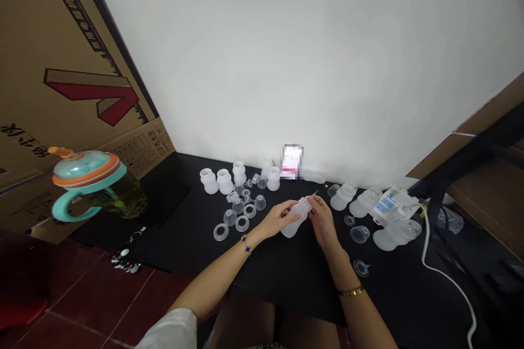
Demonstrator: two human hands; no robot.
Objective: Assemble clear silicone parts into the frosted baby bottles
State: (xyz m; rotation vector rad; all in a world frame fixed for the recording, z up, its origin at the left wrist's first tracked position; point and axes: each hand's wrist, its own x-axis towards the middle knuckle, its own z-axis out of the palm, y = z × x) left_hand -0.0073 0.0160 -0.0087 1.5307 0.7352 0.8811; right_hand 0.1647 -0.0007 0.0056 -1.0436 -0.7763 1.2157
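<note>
A frosted white baby bottle [290, 229] lies tilted between my hands, its open neck pointing up and to the right. My left hand [278, 219] is wrapped round the bottle's body. At the neck, my right hand [323, 221] has its fingers pinched together, and a small, thin clear tip shows by them; the rest of that piece is hidden. To the left are clear rings [221, 232], clear domed caps [260, 202] and several empty white bottles [224, 181]. On the right are fitted bottles [344, 196], a clear cap [360, 234] and a clear nipple [361, 268].
A phone [292, 161] leans on the wall behind the bottles. At the right, a white device [393, 206] trails a white cable [446, 278]. A teal-handled jug [98, 185] stands left, before cardboard boxes [82, 65]. Keys with charms [125, 262] hang near the table's left edge.
</note>
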